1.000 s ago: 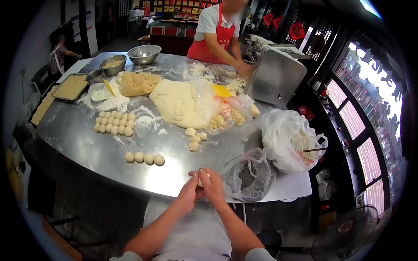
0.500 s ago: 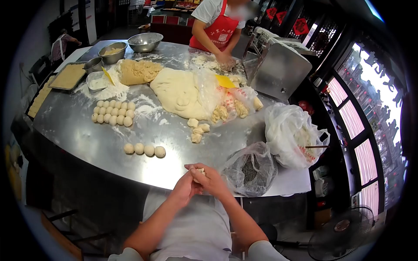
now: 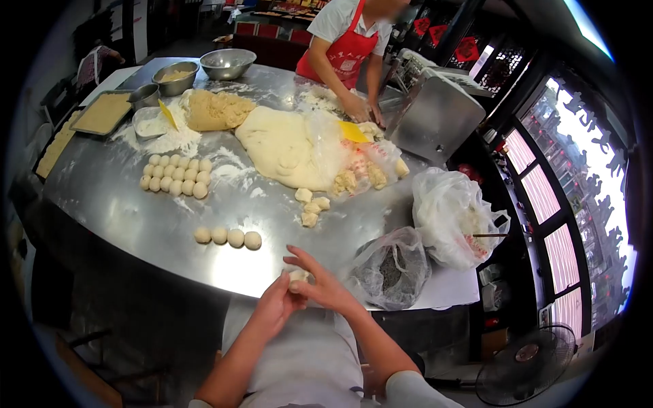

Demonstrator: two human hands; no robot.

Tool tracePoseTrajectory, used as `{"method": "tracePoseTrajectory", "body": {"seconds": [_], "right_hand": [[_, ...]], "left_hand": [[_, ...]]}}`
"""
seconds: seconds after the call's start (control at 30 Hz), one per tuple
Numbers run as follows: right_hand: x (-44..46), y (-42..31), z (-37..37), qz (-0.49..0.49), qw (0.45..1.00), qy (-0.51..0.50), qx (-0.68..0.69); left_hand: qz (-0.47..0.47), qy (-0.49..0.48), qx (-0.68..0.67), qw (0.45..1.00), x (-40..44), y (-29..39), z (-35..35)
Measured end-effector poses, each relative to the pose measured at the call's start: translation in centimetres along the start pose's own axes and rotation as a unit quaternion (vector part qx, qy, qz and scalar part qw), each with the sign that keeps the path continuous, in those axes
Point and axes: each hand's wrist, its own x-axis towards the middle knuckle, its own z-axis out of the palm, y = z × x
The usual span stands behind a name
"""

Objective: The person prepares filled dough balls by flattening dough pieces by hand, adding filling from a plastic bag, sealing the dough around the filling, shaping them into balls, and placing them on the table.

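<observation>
At the table's near edge, a small piece of dough (image 3: 298,275) sits between my two hands. My left hand (image 3: 275,303) is curled around its lower side. My right hand (image 3: 322,285) presses it with the thumb while its fingers extend away. Part of the dough is hidden by the fingers. Beyond my hands, a short row of round dough balls (image 3: 235,237) lies to the left. Several loose dough pieces (image 3: 311,208) are clustered straight ahead. Farther left stands a block of round dough balls (image 3: 176,175) in tight rows.
A large dough slab (image 3: 275,146) lies mid-table, partly under plastic. To my right are a bag of dark filling (image 3: 391,268) and a white plastic bag (image 3: 449,217). A metal machine (image 3: 435,112) stands far right. A person in a red apron (image 3: 343,58) works opposite.
My right fingers have lifted and spread from their earlier clasp, exposing more of the dough. My hands have shifted slightly left. The person opposite has both hands lower, closer to the machine.
</observation>
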Motion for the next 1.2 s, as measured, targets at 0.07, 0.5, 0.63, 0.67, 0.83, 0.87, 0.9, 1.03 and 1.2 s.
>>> {"method": "tracePoseTrajectory", "body": {"seconds": [0.07, 0.5, 0.63, 0.67, 0.83, 0.87, 0.9, 1.03, 1.2], "right_hand": [[0.1, -0.3, 0.1, 0.059, 0.994, -0.036, -0.084], [-0.4, 1.6, 1.5, -0.101, 0.987, 0.113, -0.045], [1.3, 0.5, -2.2, -0.153, 0.952, 0.114, -0.238], [1.6, 0.1, -2.8, -0.138, 0.956, 0.107, -0.237], [4.4, -0.9, -5.8, -0.105, 0.965, 0.088, -0.224], [5.2, -1.0, -6.7, -0.094, 0.966, 0.088, -0.224], [6.5, -0.5, -8.0, -0.09, 0.963, 0.106, -0.231], [12.9, 2.9, -15.1, -0.061, 0.956, 0.203, -0.202], [19.1, 6.5, -21.0, -0.085, 0.9, 0.282, -0.321]], "left_hand": [[-0.007, 0.018, 0.031, 0.999, 0.2, 0.1, 1.3], [0.012, 0.057, -0.135, 0.989, 1.3, -1.8, 0.7], [0.004, 0.046, -0.182, 0.982, 2.4, 0.0, 0.0], [0.02, 0.049, -0.156, 0.986, 2.7, 0.1, -0.2], [0.055, 0.059, -0.047, 0.996, 4.1, 0.9, -2.1], [0.056, 0.057, -0.025, 0.996, 4.6, 1.0, -2.5], [0.065, 0.045, -0.03, 0.996, 5.1, 0.9, -2.9], [0.082, -0.022, -0.014, 0.996, 5.9, 0.8, -3.9], [0.065, -0.019, -0.019, 0.998, 6.3, 0.9, -4.2]]}}
